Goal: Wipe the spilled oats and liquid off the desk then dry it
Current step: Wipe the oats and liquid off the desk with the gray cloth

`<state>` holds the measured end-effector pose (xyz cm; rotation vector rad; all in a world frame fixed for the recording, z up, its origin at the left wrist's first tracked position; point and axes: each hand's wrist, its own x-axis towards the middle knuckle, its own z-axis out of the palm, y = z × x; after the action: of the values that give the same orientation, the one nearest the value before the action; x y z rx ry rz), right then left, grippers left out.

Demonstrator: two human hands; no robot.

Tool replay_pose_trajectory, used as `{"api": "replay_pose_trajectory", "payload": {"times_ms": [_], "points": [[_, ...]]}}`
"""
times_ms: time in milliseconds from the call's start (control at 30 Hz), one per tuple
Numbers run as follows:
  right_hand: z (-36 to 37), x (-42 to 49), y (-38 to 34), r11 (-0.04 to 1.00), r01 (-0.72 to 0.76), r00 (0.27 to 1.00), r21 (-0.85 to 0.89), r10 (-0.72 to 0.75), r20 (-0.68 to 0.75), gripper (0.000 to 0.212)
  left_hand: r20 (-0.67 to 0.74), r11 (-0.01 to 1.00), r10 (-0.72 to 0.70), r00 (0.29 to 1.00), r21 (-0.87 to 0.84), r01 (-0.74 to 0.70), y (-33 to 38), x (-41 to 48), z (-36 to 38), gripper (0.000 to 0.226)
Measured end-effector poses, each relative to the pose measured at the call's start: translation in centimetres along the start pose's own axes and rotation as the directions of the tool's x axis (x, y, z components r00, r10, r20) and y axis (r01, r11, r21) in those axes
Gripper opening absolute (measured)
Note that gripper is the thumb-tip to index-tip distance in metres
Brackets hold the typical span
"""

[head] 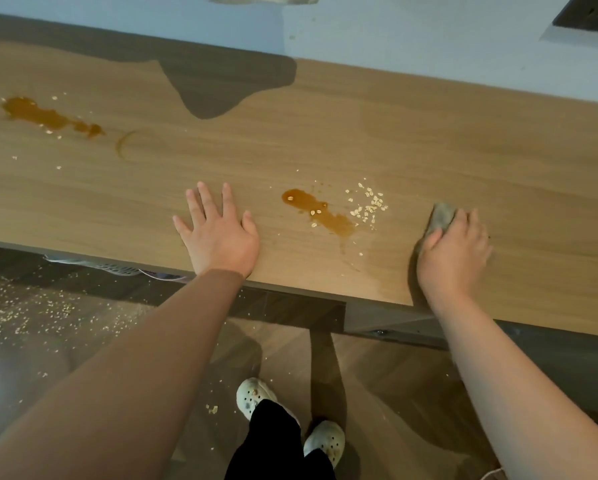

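On the desk (429,133), close to its near edge, I had the right hand (453,251) curled over a grey cloth (441,218), pressing it to the wood just right of the scattered oats (368,204). The left hand (218,233) lay flat with its fingers spread, holding nothing, on the other side of the near puddle (320,211).

I judged the wiping step was in hand and barely begun, since both spills were plainly on the wood and no drying had been done. The next move, as I read it, called for a leftward sweep of the cloth through the flakes and into the liquid. It had to keep them gathered, not pushed over the edge, below which oats on the floor (20,313) lay.

The near puddle was amber-brown and thin, drawn into a streak with flakes sitting in it. A larger far puddle (48,116) sat well apart at the left, with a faint ring mark (124,145) near it.
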<state>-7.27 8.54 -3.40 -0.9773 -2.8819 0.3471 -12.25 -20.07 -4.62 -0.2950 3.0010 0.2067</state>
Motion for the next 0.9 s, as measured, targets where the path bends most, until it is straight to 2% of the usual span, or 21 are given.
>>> {"api": "replay_pose_trajectory", "payload": {"times_ms": [67, 100, 167, 233, 300, 333, 367, 433, 467, 500, 533, 567, 633, 667, 700, 733, 767, 833, 867, 900], "points": [[0.9, 1.0, -2.5, 0.998, -0.057, 0.998, 0.002, 0.057, -0.014, 0.053, 0.007, 1.0, -0.012, 1.0, 0.015, 0.012, 0.0, 0.0, 0.0, 0.061], [1.2, 1.1, -4.2, 1.0, -0.01, 1.0, 0.004, 0.01, -0.002, 0.053, 0.015, 0.999, -0.019, 1.0, 0.03, 0.019, 0.0, 0.1, 0.1, 0.062], [1.9, 0.5, -6.9, 0.976, 0.215, 0.975, -0.016, -0.214, 0.062, 0.053, 0.031, 0.998, -0.018, 0.999, 0.061, 0.016, 0.2, 0.3, -0.1, 0.063], [1.8, 0.5, -7.2, 0.892, 0.451, 0.881, -0.008, -0.444, 0.163, 0.053, 0.045, 0.997, -0.016, 0.999, 0.082, 0.013, 0.3, 0.3, -0.2, 0.063], [0.7, 2.4, -5.4, 0.804, 0.595, 0.782, 0.022, -0.585, 0.214, 0.055, 0.05, 0.995, -0.01, 0.999, 0.1, 0.005, 0.4, 0.4, -0.2, 0.064], [0.5, 4.0, -4.4, 0.802, 0.597, 0.784, 0.019, -0.588, 0.199, 0.054, 0.053, 0.995, -0.008, 0.999, 0.1, 0.003, 0.4, 0.4, -0.3, 0.064], [0.6, 6.0, -3.7, 0.839, 0.544, 0.828, 0.021, -0.54, 0.148, 0.052, 0.053, 0.995, -0.011, 0.999, 0.095, 0.006, 0.4, 0.4, -0.3, 0.064], [1.1, 9.4, -4.2, 0.955, 0.295, 0.953, 0.043, -0.297, 0.055, 0.05, 0.045, 0.997, -0.017, 0.999, 0.077, 0.014, 0.4, 0.3, -0.3, 0.064], [1.6, 10.0, -5.3, 0.98, 0.194, 0.98, 0.04, -0.195, 0.033, 0.05, 0.043, 0.997, -0.019, 0.999, 0.071, 0.016, 0.4, 0.3, -0.3, 0.064], [2.1, 9.7, -6.7, 0.984, 0.172, 0.985, 0.033, -0.173, 0.022, 0.05, 0.043, 0.997, -0.021, 0.999, 0.07, 0.018, 0.4, 0.4, -0.3, 0.064], [2.4, 9.0, -8.0, 0.968, 0.248, 0.968, 0.031, -0.249, 0.029, 0.05, 0.044, 0.997, -0.023, 0.999, 0.069, 0.02, 0.4, 0.4, -0.3, 0.064], [2.7, 7.9, -8.9, 0.923, 0.383, 0.921, 0.036, -0.384, 0.059, 0.05, 0.042, 0.997, -0.025, 0.999, 0.067, 0.022, 0.4, 0.4, -0.2, 0.064], [2.5, 6.5, -8.9, 0.762, 0.641, 0.746, 0.089, -0.646, 0.161, 0.049, 0.029, 0.998, -0.026, 0.999, 0.056, 0.024, 0.3, 0.4, -0.2, 0.065], [1.8, 6.8, -8.1, 0.681, 0.722, 0.653, 0.12, -0.729, 0.204, 0.049, 0.026, 0.999, -0.026, 0.999, 0.044, 0.024, 0.3, 0.4, -0.2, 0.065], [1.2, 7.9, -7.1, 0.629, 0.766, 0.596, 0.132, -0.772, 0.221, 0.049, 0.026, 0.999, -0.026, 0.999, 0.031, 0.025, 0.3, 0.3, -0.2, 0.065], [1.1, 9.4, -6.2, 0.629, 0.768, 0.601, 0.12, -0.773, 0.204, 0.049, 0.025, 0.999, -0.027, 0.999, 0.02, 0.026, 0.3, 0.3, -0.2, 0.064], [1.2, 11.1, -5.7, 0.686, 0.719, 0.669, 0.114, -0.727, 0.154, 0.048, 0.025, 0.999, -0.028, 0.999, 0.016, 0.028, 0.3, 0.3, -0.2, 0.065], [1.6, 14.0, -6.2, 0.862, 0.491, 0.863, 0.127, -0.501, 0.069, 0.046, 0.032, 0.999, -0.031, 0.999, 0.019, 0.031, 0.3, 0.3, -0.2, 0.065], [2.1, 14.5, -7.2, 0.915, 0.385, 0.919, 0.122, -0.393, 0.043, 0.046, 0.034, 0.999, -0.029, 0.999, 0.024, 0.028, 0.3, 0.2, -0.2, 0.065], [2.5, 14.1, -8.7, 0.93, 0.347, 0.936, 0.117, -0.352, 0.025, 0.047, 0.034, 0.999, -0.025, 0.999, 0.027, 0.025, 0.3, 0.2, -0.3, 0.066]]}}
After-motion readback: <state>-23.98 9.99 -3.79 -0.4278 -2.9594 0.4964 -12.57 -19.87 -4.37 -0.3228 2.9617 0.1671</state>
